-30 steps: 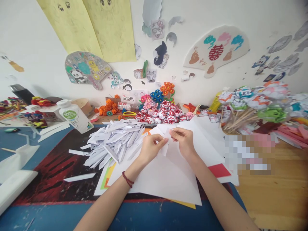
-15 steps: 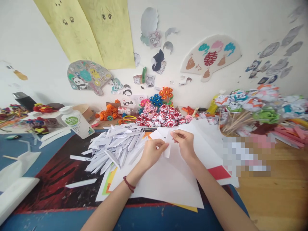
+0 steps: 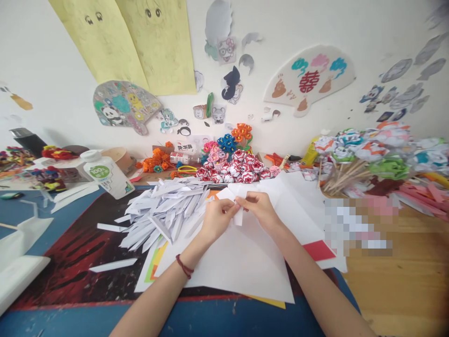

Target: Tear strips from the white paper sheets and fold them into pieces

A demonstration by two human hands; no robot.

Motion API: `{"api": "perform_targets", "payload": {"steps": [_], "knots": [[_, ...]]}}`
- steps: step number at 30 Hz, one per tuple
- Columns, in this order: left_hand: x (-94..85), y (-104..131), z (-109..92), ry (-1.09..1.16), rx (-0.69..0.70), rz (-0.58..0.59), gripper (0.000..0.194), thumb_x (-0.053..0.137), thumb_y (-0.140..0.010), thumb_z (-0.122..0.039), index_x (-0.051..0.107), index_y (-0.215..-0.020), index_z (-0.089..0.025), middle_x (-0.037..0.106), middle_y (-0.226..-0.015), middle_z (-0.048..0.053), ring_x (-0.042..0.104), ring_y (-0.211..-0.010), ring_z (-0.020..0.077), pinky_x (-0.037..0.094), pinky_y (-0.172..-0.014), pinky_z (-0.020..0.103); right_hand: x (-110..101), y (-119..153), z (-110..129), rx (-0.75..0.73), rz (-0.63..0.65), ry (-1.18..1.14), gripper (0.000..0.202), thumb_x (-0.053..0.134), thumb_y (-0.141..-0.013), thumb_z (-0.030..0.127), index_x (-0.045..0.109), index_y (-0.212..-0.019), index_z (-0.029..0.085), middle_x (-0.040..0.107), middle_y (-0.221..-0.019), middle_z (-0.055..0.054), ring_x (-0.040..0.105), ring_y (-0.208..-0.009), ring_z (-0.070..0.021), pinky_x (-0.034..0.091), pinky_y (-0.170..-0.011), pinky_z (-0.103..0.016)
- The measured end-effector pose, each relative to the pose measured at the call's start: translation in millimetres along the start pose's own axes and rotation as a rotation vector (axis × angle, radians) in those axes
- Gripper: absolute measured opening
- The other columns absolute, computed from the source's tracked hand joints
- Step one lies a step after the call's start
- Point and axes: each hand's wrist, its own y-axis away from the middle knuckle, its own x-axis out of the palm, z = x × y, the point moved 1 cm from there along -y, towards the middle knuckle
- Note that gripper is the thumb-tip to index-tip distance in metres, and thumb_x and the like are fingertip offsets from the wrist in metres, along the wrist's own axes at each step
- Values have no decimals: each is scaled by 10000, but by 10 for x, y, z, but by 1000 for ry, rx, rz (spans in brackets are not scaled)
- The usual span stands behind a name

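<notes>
A small white paper strip (image 3: 238, 218) is pinched between my two hands, above large white sheets (image 3: 242, 262). My left hand (image 3: 219, 219) grips it with thumb and forefinger from the left. From the right, my right hand (image 3: 258, 208) closes on its upper part, the fingertips of both hands nearly meeting. Fingers cover much of the strip, so its folds cannot be made out. Just left of my left hand lies a heap of folded white paper strips (image 3: 157, 210). Coloured sheets stick out from under the white ones.
A white bottle (image 3: 108, 174) stands behind the heap at the left. Red-and-white paper flowers (image 3: 242, 167) crowd the back edge, with more flowers on sticks (image 3: 354, 152) at the right. A red paper piece (image 3: 319, 251) lies near my right forearm. Loose strips lie on the dark mat (image 3: 77, 262).
My right hand has moved left and slightly down toward my left hand, bringing the fingertips together on the strip. Less of the strip shows now. The view has shifted slightly.
</notes>
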Motion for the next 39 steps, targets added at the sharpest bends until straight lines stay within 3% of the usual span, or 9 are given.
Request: {"api": "perform_targets", "payload": {"steps": [6,15,21,26,28,33,39], "knots": [[43,0,1,41,-42,152,347,564,-800,-425,647,-636,-130,644,-564,22,556,-509,110,377,-492,198,-68,-21,-62,0,-155,43,312,757,-653,382,591,-533,147,500,-512,31,424,-520,-104,314,-511,-248],[60,39,-46,34,0,168,263,554,-822,-354,648,-696,-143,715,-654,49,606,-546,127,424,-529,204,-109,-45,-88,-17,-332,-16,273,761,-637,342,594,-530,155,482,-506,38,391,-511,-98,300,-509,-257],[8,26,-43,-52,-12,165,289,523,-840,-347,642,-658,-157,714,-643,39,584,-534,125,410,-534,216,-83,-69,-73,32,-284,-86,243,757,-631,365,658,-607,144,545,-566,14,385,-511,-95,291,-498,-260],[-32,4,-40,-99,86,-10,205,497,-865,-320,658,-870,-193,706,-772,19,602,-676,134,400,-570,217,26,-13,-38,72,-190,-97,268,760,-630,386,648,-605,144,524,-552,24,394,-520,-95,301,-505,-251],[-24,3,-39,-55,93,-44,172,508,-859,-314,627,-866,-189,687,-766,12,596,-680,129,405,-573,213,64,10,-31,65,-155,-84,296,762,-632,407,632,-584,145,518,-545,25,406,-524,-97,313,-512,-250],[8,11,-27,-39,80,-20,137,525,-835,-278,585,-771,-172,640,-738,-3,554,-640,108,416,-606,216,68,11,-41,46,-168,-133,301,732,-680,437,638,-642,153,526,-590,27,405,-531,-91,326,-520,-243],[49,9,-22,-40,65,-20,212,453,-862,-285,597,-764,-165,622,-707,-9,536,-641,106,400,-608,210,77,15,-32,0,-155,-129,349,743,-677,416,558,-531,159,425,-519,52,380,-522,-89,309,-513,-244]]}}
